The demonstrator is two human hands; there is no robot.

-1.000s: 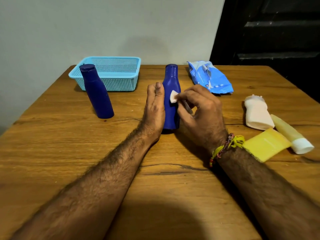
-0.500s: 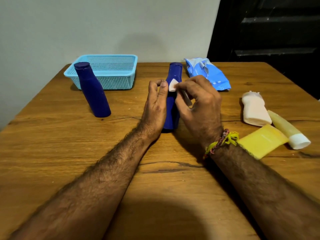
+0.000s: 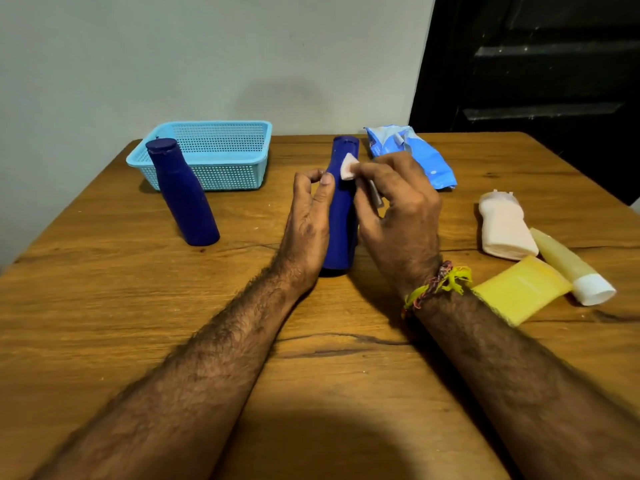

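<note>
A dark blue bottle (image 3: 341,216) stands upright in the middle of the wooden table (image 3: 104,306). My left hand (image 3: 308,223) holds its left side, fingers curled round it. My right hand (image 3: 398,209) pinches a small white wipe (image 3: 348,167) and presses it on the bottle's neck. A second dark blue bottle (image 3: 183,194) stands to the left, apart from both hands.
A light blue mesh basket (image 3: 214,133) sits at the back left by the wall. A blue wipes packet (image 3: 412,150) lies at the back. On the right lie a white bottle (image 3: 504,226), a yellow tube (image 3: 571,268) and a yellow sponge (image 3: 519,292).
My right hand has slid the wipe up the bottle from the shoulder to the neck. My left fingers have curled more round the bottle.
</note>
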